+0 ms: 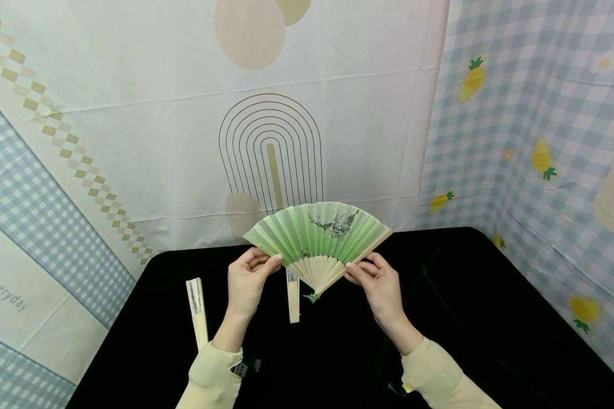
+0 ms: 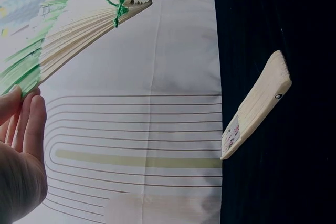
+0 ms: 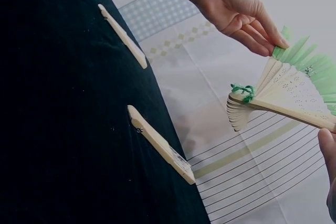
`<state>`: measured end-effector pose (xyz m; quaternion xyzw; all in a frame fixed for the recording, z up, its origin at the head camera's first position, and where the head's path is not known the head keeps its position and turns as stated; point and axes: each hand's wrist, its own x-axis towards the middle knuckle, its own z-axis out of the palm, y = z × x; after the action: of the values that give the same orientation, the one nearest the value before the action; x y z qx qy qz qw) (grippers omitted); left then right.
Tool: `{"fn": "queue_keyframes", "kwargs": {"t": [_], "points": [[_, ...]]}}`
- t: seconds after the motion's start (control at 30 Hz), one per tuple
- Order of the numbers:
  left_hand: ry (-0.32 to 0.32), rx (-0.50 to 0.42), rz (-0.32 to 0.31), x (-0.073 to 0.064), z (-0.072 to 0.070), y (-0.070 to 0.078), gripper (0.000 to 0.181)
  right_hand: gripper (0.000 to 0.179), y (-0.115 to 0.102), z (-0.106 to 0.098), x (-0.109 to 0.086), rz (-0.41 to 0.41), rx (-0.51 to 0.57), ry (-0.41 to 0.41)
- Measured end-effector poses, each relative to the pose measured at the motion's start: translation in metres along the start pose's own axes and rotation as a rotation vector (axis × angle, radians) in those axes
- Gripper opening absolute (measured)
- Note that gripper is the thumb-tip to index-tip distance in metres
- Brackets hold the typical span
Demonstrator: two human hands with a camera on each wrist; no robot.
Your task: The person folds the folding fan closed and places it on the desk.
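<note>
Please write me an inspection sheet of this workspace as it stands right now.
Surface: black table, bare on its right side.
Job's things: green paper fan spread open, held above the table; green cord at its pivot.
Clutter: two folded fans lie on the table, the left folded fan and the middle folded fan.
Grippers: left hand pinches the fan's left edge; right hand pinches its right guard stick.
Cables: nothing seen.
Surroundings: patterned cloth backdrop behind and at both sides.
</note>
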<state>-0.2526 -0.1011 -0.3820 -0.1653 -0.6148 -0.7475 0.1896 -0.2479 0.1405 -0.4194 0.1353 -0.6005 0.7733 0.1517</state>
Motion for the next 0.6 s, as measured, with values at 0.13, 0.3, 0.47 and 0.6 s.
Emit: {"fn": "queue_keyframes", "kwargs": {"t": [0.13,0.3,0.47,0.6], "points": [[-0.016,0.024,-0.009,-0.0002,0.0009,-0.0003,0.017,0.027,0.0005,-0.0009,-0.0001,0.002,-0.007,-0.005],[-0.033,0.049,-0.039,-0.0031,0.0019,-0.0012,0.018,0.027,0.0016,-0.0008,-0.0018,0.014,-0.020,-0.018],[-0.042,0.055,-0.048,-0.0056,0.0014,-0.0006,0.018,0.028,0.0030,-0.0002,-0.0023,0.029,-0.016,-0.023],[-0.053,0.060,-0.047,-0.0057,0.0024,-0.0002,0.017,0.029,0.0037,-0.0002,-0.0023,0.025,-0.030,-0.031]]}}
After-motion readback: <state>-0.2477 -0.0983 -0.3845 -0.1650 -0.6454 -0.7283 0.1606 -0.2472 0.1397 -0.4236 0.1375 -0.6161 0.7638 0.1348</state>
